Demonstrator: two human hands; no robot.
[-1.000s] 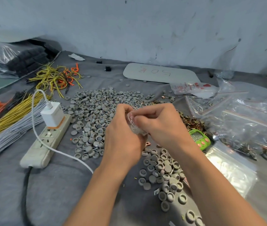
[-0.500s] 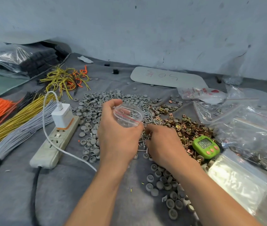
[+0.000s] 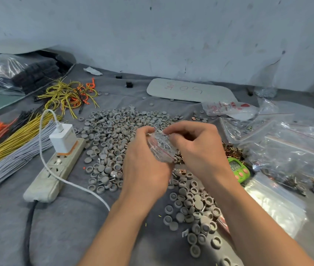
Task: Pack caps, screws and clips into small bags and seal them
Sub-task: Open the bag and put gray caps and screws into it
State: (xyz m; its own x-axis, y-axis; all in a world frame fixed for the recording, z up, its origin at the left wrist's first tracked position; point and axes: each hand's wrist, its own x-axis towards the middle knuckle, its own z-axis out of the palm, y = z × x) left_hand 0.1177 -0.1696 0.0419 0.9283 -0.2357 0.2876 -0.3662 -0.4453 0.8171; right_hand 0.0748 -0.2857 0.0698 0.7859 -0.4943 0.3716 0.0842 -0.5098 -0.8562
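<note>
A small clear zip bag (image 3: 161,145) with a red strip and screws inside hangs between both hands over the grey cloth. My left hand (image 3: 144,166) grips its left side from below. My right hand (image 3: 196,148) pinches the bag's top edge with thumb and fingertips. Grey round caps (image 3: 114,135) lie in a wide heap behind and left of the hands, with a second heap of caps (image 3: 192,204) below them. Copper clips (image 3: 232,151) are piled just right of my right hand. Loose screws are mostly hidden under the hands.
A white power strip (image 3: 56,169) with a charger and cable lies at the left, next to bundles of yellow, grey and orange wires (image 3: 8,146). A green timer (image 3: 238,169), clear bags of parts (image 3: 290,150) and a stack of empty bags (image 3: 275,202) fill the right.
My right hand rose from the screws on the cloth to the bag's top edge. The bag, held open in my left hand before, is now flattened between both hands.
</note>
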